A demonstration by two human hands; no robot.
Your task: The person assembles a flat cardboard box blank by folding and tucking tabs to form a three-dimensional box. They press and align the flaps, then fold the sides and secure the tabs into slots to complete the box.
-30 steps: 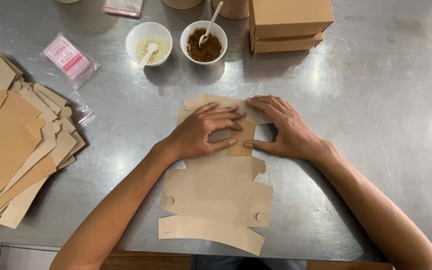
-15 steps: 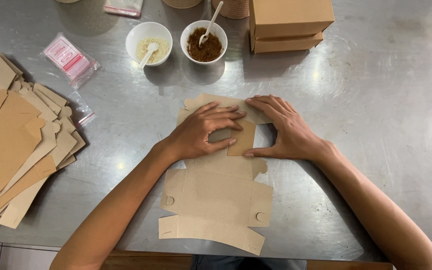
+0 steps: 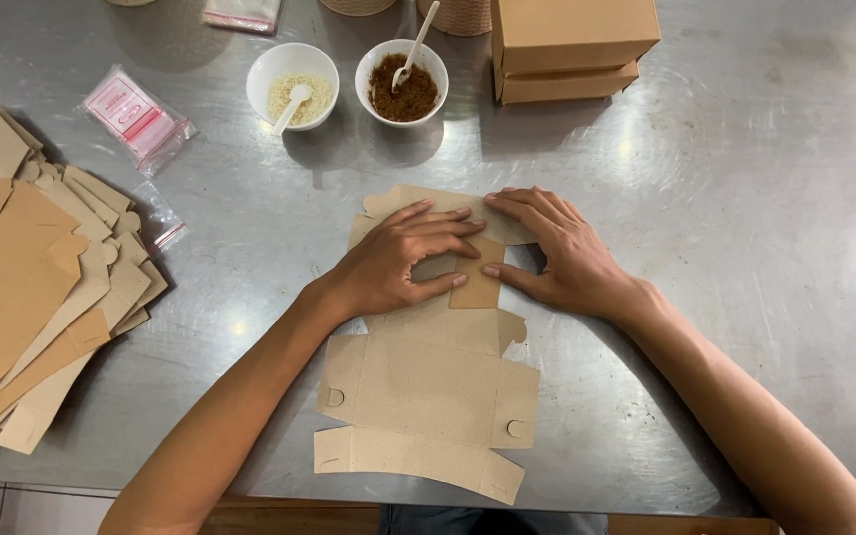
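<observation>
A flat brown cardboard box blank (image 3: pixel 428 386) lies on the steel table (image 3: pixel 745 248) in front of me, its far flaps folded over. My left hand (image 3: pixel 403 260) presses flat on the folded far part, fingers spread and pointing right. Beside it, my right hand (image 3: pixel 557 248) lies palm down on the same fold, fingertips touching the far flap and thumb on the small side flap. Neither hand grips anything; both press the cardboard down.
A stack of unfolded box blanks (image 3: pixel 22 287) lies at the left. At the back stand a white bowl of pale grains (image 3: pixel 292 77) with a spoon, a white bowl of brown powder (image 3: pixel 403 84) with a spoon, two closed cardboard boxes (image 3: pixel 569 45) and small plastic packets (image 3: pixel 136 117).
Both hands have stayed on the folded far part of the blank, with only slight shifts of the fingers.
</observation>
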